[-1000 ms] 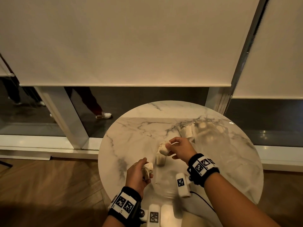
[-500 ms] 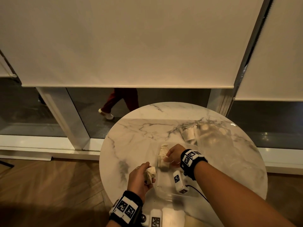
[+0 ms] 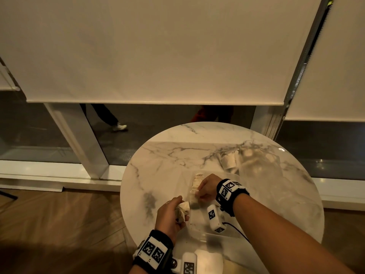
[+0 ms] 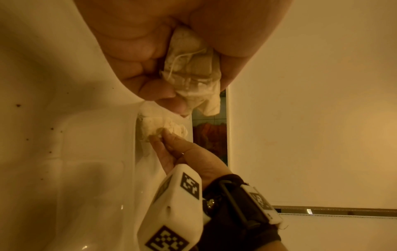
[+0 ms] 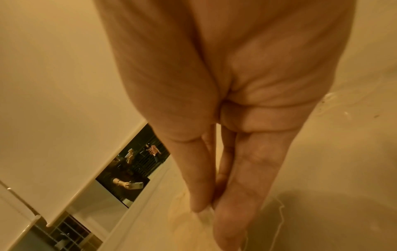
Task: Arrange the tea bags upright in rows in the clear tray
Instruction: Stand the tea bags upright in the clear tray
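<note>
A clear tray [image 3: 217, 171] lies on the round marble table [image 3: 162, 155]. A short row of pale tea bags [image 3: 197, 181] stands along the tray's left side. My right hand [image 3: 201, 192] reaches into the tray and pinches the nearest tea bag [image 4: 154, 130] of that row between thumb and fingertips [image 5: 199, 202]. My left hand [image 3: 177, 211] hovers just left of the tray, its fingers [image 4: 159, 91] curled round a crumpled bunch of tea bags [image 4: 193, 71] with strings showing. The tray's floor [image 4: 96, 178] near my right wrist is bare.
Loose tea bags [image 3: 229, 160] lie at the back of the table beside a crinkled clear plastic bag [image 3: 260, 163]. Dark crumbs [image 4: 51, 129] dot the table by the tray. Behind stand a window with lowered blinds [image 3: 158, 56] and a white post [image 3: 79, 143]. The floor is wood.
My right hand has come down and toward me with its tea bag, from above the tray into the row. The left hand has barely moved. People beyond the window walked on.
</note>
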The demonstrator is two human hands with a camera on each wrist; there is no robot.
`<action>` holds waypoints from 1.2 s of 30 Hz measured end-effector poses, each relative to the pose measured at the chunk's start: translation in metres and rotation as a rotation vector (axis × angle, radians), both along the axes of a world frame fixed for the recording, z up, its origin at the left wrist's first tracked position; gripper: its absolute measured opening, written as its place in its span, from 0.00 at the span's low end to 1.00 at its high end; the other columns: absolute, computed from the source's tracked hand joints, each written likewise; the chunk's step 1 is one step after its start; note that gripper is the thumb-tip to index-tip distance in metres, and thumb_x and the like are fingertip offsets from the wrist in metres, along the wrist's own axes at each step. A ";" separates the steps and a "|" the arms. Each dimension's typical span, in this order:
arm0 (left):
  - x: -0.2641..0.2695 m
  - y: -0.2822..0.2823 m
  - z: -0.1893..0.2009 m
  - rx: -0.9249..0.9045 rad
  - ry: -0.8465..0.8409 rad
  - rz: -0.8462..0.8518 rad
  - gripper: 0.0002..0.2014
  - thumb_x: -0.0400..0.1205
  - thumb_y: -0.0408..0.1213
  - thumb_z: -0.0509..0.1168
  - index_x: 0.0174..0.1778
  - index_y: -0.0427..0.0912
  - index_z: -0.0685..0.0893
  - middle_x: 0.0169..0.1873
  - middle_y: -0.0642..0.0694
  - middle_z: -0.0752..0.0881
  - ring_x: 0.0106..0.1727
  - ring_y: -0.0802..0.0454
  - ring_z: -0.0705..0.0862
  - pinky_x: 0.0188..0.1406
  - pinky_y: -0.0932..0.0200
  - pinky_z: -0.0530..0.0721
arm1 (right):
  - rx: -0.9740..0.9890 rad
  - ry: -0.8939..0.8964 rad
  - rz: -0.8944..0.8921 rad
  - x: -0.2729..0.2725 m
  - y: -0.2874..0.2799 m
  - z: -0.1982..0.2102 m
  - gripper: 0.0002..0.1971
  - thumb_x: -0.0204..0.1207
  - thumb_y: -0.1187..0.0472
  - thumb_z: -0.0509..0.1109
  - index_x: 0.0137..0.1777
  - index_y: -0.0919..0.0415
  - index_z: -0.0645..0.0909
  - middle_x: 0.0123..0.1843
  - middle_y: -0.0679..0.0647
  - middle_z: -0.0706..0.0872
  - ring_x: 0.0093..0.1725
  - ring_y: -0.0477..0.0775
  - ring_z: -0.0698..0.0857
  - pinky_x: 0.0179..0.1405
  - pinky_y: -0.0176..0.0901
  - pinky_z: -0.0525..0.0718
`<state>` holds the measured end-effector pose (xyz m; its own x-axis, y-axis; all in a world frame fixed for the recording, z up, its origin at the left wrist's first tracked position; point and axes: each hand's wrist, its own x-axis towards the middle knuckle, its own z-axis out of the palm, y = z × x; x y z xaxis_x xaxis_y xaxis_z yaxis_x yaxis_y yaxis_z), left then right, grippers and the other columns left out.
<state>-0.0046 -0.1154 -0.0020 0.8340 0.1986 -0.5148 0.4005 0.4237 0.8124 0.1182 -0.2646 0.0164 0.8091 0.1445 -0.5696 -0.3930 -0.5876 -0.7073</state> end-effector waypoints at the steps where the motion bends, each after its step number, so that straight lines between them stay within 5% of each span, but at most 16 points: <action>1: 0.000 0.000 0.000 0.001 0.001 -0.001 0.10 0.82 0.40 0.68 0.46 0.36 0.86 0.34 0.34 0.84 0.26 0.45 0.80 0.27 0.61 0.75 | -0.009 -0.004 0.004 0.000 0.000 -0.001 0.08 0.69 0.74 0.81 0.36 0.64 0.86 0.28 0.57 0.86 0.20 0.48 0.85 0.18 0.36 0.81; 10: -0.002 -0.001 0.002 0.004 -0.006 0.003 0.09 0.81 0.40 0.68 0.46 0.36 0.86 0.36 0.34 0.85 0.27 0.45 0.81 0.31 0.59 0.74 | -0.095 0.006 -0.004 0.004 -0.003 0.005 0.10 0.74 0.61 0.81 0.42 0.69 0.87 0.31 0.56 0.90 0.20 0.49 0.86 0.17 0.35 0.80; 14: -0.001 -0.002 0.002 0.000 -0.005 0.005 0.10 0.82 0.40 0.68 0.47 0.36 0.85 0.37 0.34 0.85 0.27 0.45 0.81 0.30 0.59 0.75 | -0.156 0.005 -0.036 0.012 -0.006 -0.003 0.16 0.68 0.61 0.84 0.48 0.71 0.87 0.37 0.60 0.92 0.32 0.57 0.91 0.34 0.49 0.91; 18: -0.001 -0.001 0.003 -0.014 0.004 0.003 0.09 0.81 0.40 0.68 0.46 0.37 0.86 0.37 0.34 0.85 0.27 0.45 0.80 0.28 0.61 0.74 | -0.174 -0.024 0.025 0.018 -0.009 -0.009 0.20 0.65 0.65 0.80 0.58 0.66 0.86 0.48 0.61 0.91 0.45 0.59 0.92 0.43 0.50 0.93; 26: -0.001 0.000 0.007 -0.002 0.007 0.007 0.09 0.81 0.41 0.68 0.46 0.37 0.85 0.36 0.34 0.85 0.26 0.45 0.80 0.29 0.59 0.72 | -0.146 -0.047 0.042 0.018 -0.011 -0.012 0.18 0.77 0.69 0.69 0.68 0.68 0.81 0.52 0.60 0.84 0.39 0.53 0.85 0.29 0.41 0.83; 31: -0.002 -0.002 0.018 -0.035 -0.018 0.003 0.10 0.81 0.42 0.67 0.44 0.38 0.85 0.37 0.34 0.85 0.27 0.46 0.80 0.31 0.58 0.72 | -0.158 -0.016 0.049 0.012 -0.012 0.001 0.12 0.77 0.69 0.66 0.59 0.68 0.84 0.51 0.63 0.88 0.55 0.67 0.90 0.38 0.48 0.88; 33: -0.003 -0.002 0.024 -0.086 -0.023 -0.007 0.10 0.82 0.43 0.67 0.42 0.39 0.84 0.37 0.35 0.84 0.27 0.47 0.79 0.28 0.60 0.71 | -0.156 -0.051 0.051 0.006 -0.014 0.013 0.13 0.81 0.65 0.65 0.63 0.67 0.81 0.57 0.64 0.87 0.54 0.65 0.89 0.33 0.42 0.83; 36: -0.003 -0.003 0.033 -0.220 -0.008 -0.009 0.10 0.81 0.44 0.67 0.40 0.41 0.83 0.36 0.37 0.85 0.25 0.49 0.79 0.19 0.64 0.70 | -0.023 -0.137 0.019 -0.010 -0.017 0.034 0.15 0.83 0.58 0.65 0.68 0.58 0.79 0.59 0.60 0.87 0.47 0.56 0.86 0.39 0.43 0.82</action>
